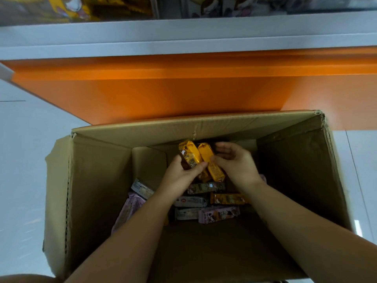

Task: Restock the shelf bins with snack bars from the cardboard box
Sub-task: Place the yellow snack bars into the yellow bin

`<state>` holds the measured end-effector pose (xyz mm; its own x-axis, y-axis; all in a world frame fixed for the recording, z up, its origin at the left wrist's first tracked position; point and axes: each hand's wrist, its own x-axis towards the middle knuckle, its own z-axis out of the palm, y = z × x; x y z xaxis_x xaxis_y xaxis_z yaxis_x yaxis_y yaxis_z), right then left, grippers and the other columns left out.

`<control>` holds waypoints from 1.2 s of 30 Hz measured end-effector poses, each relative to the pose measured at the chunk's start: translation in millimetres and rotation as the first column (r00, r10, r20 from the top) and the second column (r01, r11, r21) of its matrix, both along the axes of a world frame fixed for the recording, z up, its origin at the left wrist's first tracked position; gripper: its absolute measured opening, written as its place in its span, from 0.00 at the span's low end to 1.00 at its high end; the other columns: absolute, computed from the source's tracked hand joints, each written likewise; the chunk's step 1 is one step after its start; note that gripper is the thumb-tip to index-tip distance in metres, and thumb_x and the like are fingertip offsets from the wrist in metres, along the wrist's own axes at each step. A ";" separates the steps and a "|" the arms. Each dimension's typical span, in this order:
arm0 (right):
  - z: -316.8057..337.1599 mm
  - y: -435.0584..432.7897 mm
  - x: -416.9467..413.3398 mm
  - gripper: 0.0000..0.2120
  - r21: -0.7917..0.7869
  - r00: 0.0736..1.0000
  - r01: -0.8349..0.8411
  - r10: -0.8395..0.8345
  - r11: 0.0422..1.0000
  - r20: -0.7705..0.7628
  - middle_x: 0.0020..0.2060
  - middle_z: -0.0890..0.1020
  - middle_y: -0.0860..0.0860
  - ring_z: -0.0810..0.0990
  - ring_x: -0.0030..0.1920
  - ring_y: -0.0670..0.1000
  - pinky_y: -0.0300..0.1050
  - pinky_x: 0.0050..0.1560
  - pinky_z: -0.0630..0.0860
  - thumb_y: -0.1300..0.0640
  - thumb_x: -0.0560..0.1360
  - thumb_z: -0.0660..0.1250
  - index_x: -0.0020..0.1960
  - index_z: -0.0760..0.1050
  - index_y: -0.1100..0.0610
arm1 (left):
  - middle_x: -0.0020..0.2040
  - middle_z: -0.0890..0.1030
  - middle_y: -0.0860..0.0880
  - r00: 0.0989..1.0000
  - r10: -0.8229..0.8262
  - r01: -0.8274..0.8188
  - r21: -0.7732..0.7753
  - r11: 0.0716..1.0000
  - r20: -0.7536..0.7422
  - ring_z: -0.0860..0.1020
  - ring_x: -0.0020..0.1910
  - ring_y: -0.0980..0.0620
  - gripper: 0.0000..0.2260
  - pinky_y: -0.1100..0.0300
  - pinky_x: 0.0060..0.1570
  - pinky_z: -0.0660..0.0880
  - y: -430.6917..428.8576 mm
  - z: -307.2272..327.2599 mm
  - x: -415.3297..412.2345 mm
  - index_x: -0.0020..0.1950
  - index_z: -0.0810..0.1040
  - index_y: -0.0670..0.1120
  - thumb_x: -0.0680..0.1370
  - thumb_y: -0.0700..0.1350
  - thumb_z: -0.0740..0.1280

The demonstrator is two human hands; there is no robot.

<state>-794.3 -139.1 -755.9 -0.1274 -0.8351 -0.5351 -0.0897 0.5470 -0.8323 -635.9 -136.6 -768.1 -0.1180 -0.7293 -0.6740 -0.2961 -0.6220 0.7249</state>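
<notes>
An open cardboard box (98, 180) stands on the floor below me, with both my arms reaching down into it. My left hand (181, 176) grips a yellow snack bar (188, 155) between thumb and fingers. My right hand (236, 164) pinches a second yellow bar (212, 166) right beside the first, its fingers curled over the bar's top. On the box bottom lie several more bars: a yellow one (227, 198), pink ones (219, 214), and grey ones (190, 201). The shelf bins (81, 9) show at the very top, blurred, holding yellow and pale packets.
A white shelf edge (183, 37) runs across the top, with an orange base panel (183, 92) under it, just behind the box. Pale floor tiles (24, 160) lie to the left and right of the box.
</notes>
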 end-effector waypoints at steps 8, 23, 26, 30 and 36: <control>-0.9 0.6 7.0 0.14 0.124 0.943 0.154 -0.183 0.980 0.280 0.53 0.80 0.53 0.79 0.54 0.52 0.47 0.51 0.79 0.70 0.74 0.65 0.51 0.75 0.52 | 0.43 0.74 0.63 0.995 0.062 -0.054 0.090 0.994 -0.084 0.72 0.41 0.69 0.12 0.71 0.39 0.66 5.1 8.9 -5.9 0.54 0.67 0.56 0.76 0.55 0.67; -16.7 10.6 -37.8 0.20 0.405 0.740 -0.557 0.655 0.725 -0.155 0.56 0.78 0.50 0.76 0.52 0.45 0.35 0.46 0.74 0.61 0.72 0.71 0.62 0.73 0.54 | 0.57 0.79 0.50 0.981 0.194 -0.192 0.224 0.956 0.014 0.77 0.54 0.51 0.16 0.50 0.59 0.73 5.6 1.0 6.2 0.60 0.72 0.51 0.75 0.48 0.70; -28.2 24.1 -46.3 0.23 0.564 0.492 -0.640 0.842 0.521 -0.219 0.61 0.76 0.51 0.75 0.59 0.49 0.42 0.57 0.74 0.60 0.72 0.71 0.66 0.71 0.54 | 0.57 0.78 0.50 0.982 0.179 -0.187 0.224 0.957 0.056 0.77 0.54 0.50 0.20 0.51 0.57 0.74 6.1 -0.9 6.9 0.66 0.70 0.49 0.76 0.46 0.70; -35.8 29.4 -44.6 0.24 0.610 0.379 -0.652 0.891 0.450 -0.252 0.62 0.75 0.51 0.74 0.60 0.50 0.41 0.58 0.74 0.61 0.71 0.72 0.65 0.71 0.53 | 0.56 0.77 0.50 0.984 0.154 -0.170 0.251 0.953 0.085 0.77 0.54 0.49 0.24 0.49 0.57 0.75 7.8 -4.8 7.8 0.71 0.66 0.50 0.76 0.44 0.69; -25.0 25.3 -42.2 0.26 0.586 0.470 -0.659 0.866 0.472 -0.170 0.63 0.74 0.53 0.76 0.58 0.51 0.41 0.48 0.78 0.62 0.71 0.71 0.67 0.68 0.56 | 0.51 0.76 0.53 0.987 0.133 -0.153 0.246 0.957 0.095 0.77 0.53 0.50 0.23 0.47 0.58 0.75 7.3 -3.3 6.9 0.70 0.66 0.50 0.77 0.43 0.68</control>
